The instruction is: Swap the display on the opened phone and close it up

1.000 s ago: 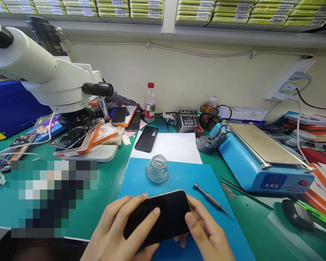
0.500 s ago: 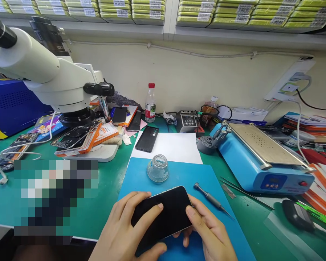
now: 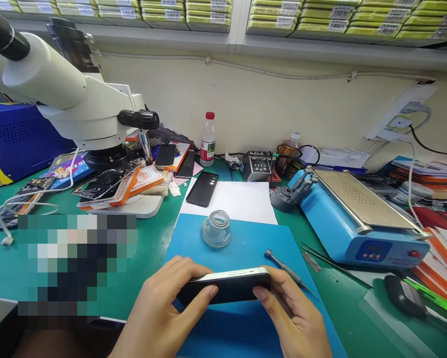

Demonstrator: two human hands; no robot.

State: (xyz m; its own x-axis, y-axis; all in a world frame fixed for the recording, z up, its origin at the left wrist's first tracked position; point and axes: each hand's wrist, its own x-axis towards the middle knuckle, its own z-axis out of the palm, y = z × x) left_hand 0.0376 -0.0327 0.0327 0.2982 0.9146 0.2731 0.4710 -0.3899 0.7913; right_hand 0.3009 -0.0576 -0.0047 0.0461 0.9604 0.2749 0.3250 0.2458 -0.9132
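Observation:
Between my two hands a smartphone (image 3: pixel 231 287) is held above the blue mat (image 3: pixel 238 328). Its pale side edge with buttons faces up, and the dark screen is tilted steeply toward me. My left hand (image 3: pixel 171 293) grips the left end, thumb on the screen side and fingers over the top edge. At the right end, my right hand (image 3: pixel 286 303) pinches the corner with the thumb in front and fingers behind. A small glass jar (image 3: pixel 216 229) stands on the mat beyond the phone. A grey screwdriver (image 3: pixel 288 271) lies just past my right hand.
Behind the mat a black phone case (image 3: pixel 202 189) lies by white paper (image 3: pixel 242 199). A blue hot plate machine (image 3: pixel 361 223) and tweezers (image 3: pixel 339 268) are on the right. A microscope (image 3: pixel 77 104) overhangs the left, near cluttered phone parts (image 3: pixel 104 184). A blurred patch covers the lower left.
The phone has been tilted from lying nearly face-up to standing on edge, its buttoned side now upward. My left index finger has left the screen; the thumb presses there instead.

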